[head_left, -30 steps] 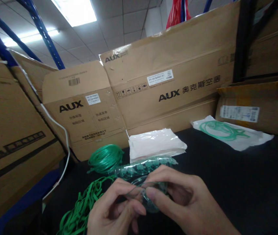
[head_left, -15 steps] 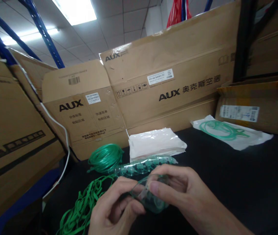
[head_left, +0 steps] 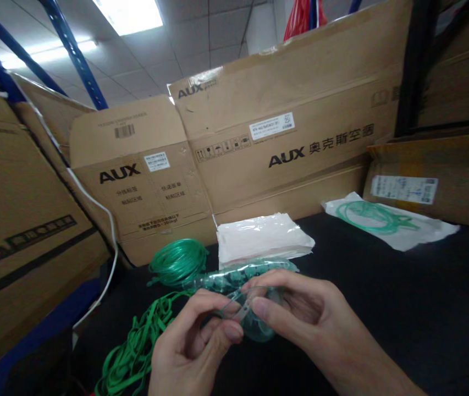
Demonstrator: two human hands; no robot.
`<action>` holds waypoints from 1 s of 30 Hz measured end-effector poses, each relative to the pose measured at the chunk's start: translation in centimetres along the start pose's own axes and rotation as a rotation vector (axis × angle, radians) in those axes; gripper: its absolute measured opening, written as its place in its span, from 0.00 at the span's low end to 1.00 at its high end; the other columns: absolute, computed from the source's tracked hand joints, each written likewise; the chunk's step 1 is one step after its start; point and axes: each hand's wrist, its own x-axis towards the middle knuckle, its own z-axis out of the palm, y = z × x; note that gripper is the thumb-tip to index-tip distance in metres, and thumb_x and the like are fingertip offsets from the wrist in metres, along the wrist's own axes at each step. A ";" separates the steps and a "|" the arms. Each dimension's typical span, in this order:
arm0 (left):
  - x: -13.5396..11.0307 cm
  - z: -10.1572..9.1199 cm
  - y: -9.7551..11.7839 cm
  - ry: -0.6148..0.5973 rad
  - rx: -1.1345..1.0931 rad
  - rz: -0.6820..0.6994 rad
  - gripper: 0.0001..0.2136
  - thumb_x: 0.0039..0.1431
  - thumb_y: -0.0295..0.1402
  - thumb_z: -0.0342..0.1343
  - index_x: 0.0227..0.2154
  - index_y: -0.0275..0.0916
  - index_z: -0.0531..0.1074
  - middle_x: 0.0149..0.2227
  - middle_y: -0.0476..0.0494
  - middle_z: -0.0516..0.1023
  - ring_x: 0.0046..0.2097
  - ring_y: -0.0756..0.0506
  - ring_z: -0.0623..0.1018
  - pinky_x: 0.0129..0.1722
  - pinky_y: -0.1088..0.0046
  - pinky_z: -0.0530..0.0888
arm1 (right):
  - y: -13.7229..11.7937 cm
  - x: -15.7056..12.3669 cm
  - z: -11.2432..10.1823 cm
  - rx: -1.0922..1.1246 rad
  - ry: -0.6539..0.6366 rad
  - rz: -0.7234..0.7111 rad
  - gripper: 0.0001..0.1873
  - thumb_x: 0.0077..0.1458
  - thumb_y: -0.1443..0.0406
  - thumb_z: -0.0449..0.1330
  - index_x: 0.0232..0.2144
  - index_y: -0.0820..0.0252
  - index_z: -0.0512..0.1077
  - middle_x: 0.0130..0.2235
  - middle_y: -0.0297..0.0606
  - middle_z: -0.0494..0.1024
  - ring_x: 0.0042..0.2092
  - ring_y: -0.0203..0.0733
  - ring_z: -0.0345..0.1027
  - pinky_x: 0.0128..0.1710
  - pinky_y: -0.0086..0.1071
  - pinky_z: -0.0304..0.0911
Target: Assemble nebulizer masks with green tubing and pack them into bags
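A clear, green-tinted plastic breathing mask (head_left: 259, 329) is between my two hands, with a thin light metal strip (head_left: 242, 313) across its near edge. My left hand (head_left: 195, 341) pinches the mask's left edge between thumb and fingers. On the other side, my right hand (head_left: 296, 313) grips it, the thumb pressing beside the strip and the fingers behind. Part of the mask is hidden by my fingers. Just beyond lies a long clear bag of green-tinted parts (head_left: 242, 272). Tangled green elastic straps (head_left: 135, 344) lie left of my left hand.
A coil of green tubing (head_left: 178, 261) and a stack of white bags (head_left: 263, 236) lie on the black table (head_left: 403, 313). Further right is a white pouch with tubing (head_left: 419, 234). Cardboard panels (head_left: 238, 181) wall the back; a box (head_left: 436, 187) stands right.
Both hands have lifted the mask slightly and its rim is turned a little. The left thumb sits closer to the metal strip. The items on the table have not moved.
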 end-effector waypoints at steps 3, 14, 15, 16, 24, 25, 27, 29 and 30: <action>0.1 0.2 -0.2 0.014 -0.022 0.017 0.14 0.48 0.43 0.74 0.28 0.37 0.80 0.30 0.47 0.76 0.27 0.50 0.75 0.28 0.77 0.77 | 0.1 -0.3 0.3 -0.140 0.061 -0.160 0.03 0.57 0.65 0.67 0.34 0.58 0.80 0.34 0.35 0.80 0.40 0.38 0.75 0.40 0.27 0.71; 0.4 -0.2 -1.0 -0.031 0.006 0.043 0.13 0.51 0.42 0.72 0.29 0.37 0.81 0.30 0.46 0.77 0.29 0.49 0.76 0.30 0.76 0.77 | -0.4 -0.1 0.2 -0.323 0.081 -0.395 0.07 0.54 0.73 0.67 0.31 0.56 0.82 0.34 0.34 0.84 0.42 0.38 0.78 0.46 0.24 0.71; 0.5 -0.3 -1.0 -0.048 0.013 0.047 0.12 0.52 0.42 0.72 0.29 0.37 0.81 0.30 0.46 0.77 0.29 0.49 0.76 0.30 0.76 0.77 | -0.4 -0.1 0.0 -0.301 0.068 -0.364 0.07 0.53 0.73 0.67 0.31 0.56 0.82 0.34 0.34 0.84 0.42 0.38 0.79 0.46 0.25 0.71; 0.5 -0.3 -1.0 -0.064 0.020 0.053 0.12 0.53 0.42 0.71 0.29 0.37 0.81 0.30 0.46 0.77 0.29 0.49 0.76 0.30 0.76 0.77 | -0.6 0.0 -0.2 -0.283 0.053 -0.330 0.06 0.53 0.72 0.68 0.30 0.56 0.82 0.34 0.34 0.84 0.43 0.39 0.79 0.47 0.26 0.71; 0.5 -0.1 -0.8 -0.133 -0.002 0.016 0.13 0.52 0.44 0.71 0.28 0.38 0.83 0.28 0.46 0.77 0.28 0.49 0.74 0.27 0.77 0.75 | -1.4 0.4 -1.8 -0.185 -0.100 -0.132 0.05 0.52 0.67 0.72 0.32 0.50 0.86 0.38 0.35 0.85 0.46 0.40 0.77 0.44 0.26 0.72; 0.5 0.0 -0.8 -0.132 -0.019 -0.005 0.14 0.51 0.45 0.71 0.27 0.38 0.83 0.28 0.46 0.76 0.28 0.50 0.74 0.26 0.78 0.75 | -1.4 0.4 -2.0 -0.191 -0.107 -0.118 0.05 0.52 0.67 0.72 0.32 0.49 0.86 0.38 0.35 0.85 0.46 0.40 0.77 0.45 0.26 0.72; 0.4 0.2 -0.6 -0.127 -0.054 -0.037 0.14 0.50 0.46 0.72 0.27 0.39 0.83 0.28 0.47 0.76 0.28 0.51 0.73 0.26 0.80 0.74 | -1.4 0.4 -2.5 -0.198 -0.122 -0.094 0.05 0.52 0.67 0.73 0.31 0.48 0.86 0.38 0.35 0.85 0.47 0.40 0.77 0.45 0.26 0.72; 0.3 0.4 -0.6 -0.128 -0.071 -0.058 0.14 0.50 0.46 0.72 0.26 0.39 0.83 0.28 0.47 0.76 0.27 0.51 0.72 0.25 0.80 0.74 | -1.2 0.4 -2.9 -0.190 -0.145 -0.073 0.05 0.52 0.66 0.73 0.31 0.48 0.86 0.38 0.35 0.84 0.48 0.41 0.76 0.45 0.28 0.72; 0.3 0.5 -0.6 -0.131 -0.074 -0.066 0.14 0.50 0.46 0.72 0.26 0.39 0.83 0.28 0.47 0.75 0.27 0.52 0.72 0.25 0.80 0.73 | -1.1 0.4 -3.0 -0.181 -0.155 -0.065 0.05 0.52 0.66 0.73 0.31 0.48 0.86 0.38 0.35 0.84 0.48 0.42 0.76 0.45 0.29 0.72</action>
